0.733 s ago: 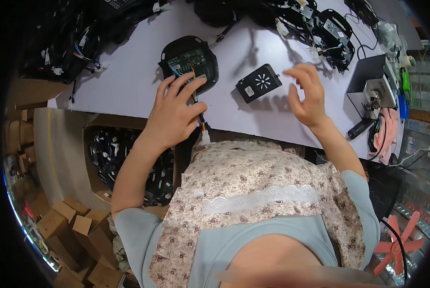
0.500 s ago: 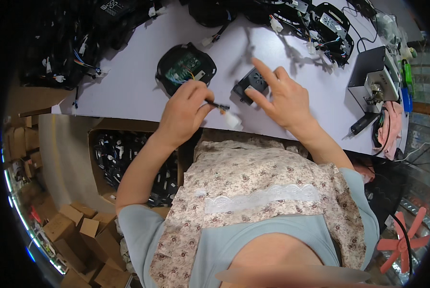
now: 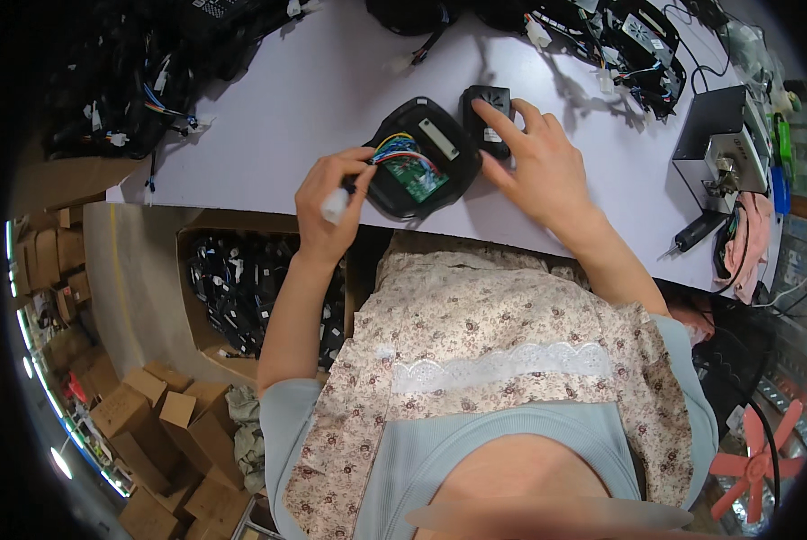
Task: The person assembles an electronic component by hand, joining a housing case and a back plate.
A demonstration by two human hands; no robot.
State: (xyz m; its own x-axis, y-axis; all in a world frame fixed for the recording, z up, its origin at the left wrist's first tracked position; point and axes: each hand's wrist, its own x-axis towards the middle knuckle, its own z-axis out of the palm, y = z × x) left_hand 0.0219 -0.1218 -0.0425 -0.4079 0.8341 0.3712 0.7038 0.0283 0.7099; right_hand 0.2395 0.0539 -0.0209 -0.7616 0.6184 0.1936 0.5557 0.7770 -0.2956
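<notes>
A black, rounded plastic housing lies tilted near the table's front edge. Its inner side faces up, showing a green circuit board and coloured wires. My left hand pinches the wire bundle at the housing's left side, and a white plug connector hangs by its fingers. At the housing's upper right is a small black box with a fan-shaped pattern of slots. My right hand has its index finger on the box and its thumb low between box and housing.
More black housings with cables crowd the far right, and a dark heap of them fills the far left. A metal-cased device, a black screwdriver-like tool and a pink cloth sit at the right. Below the edge stands a carton of parts.
The housing has turned and shifted right and nearer, beside the small black box. The box now stands farther back and is turned. My left hand has drawn the plug leftward.
</notes>
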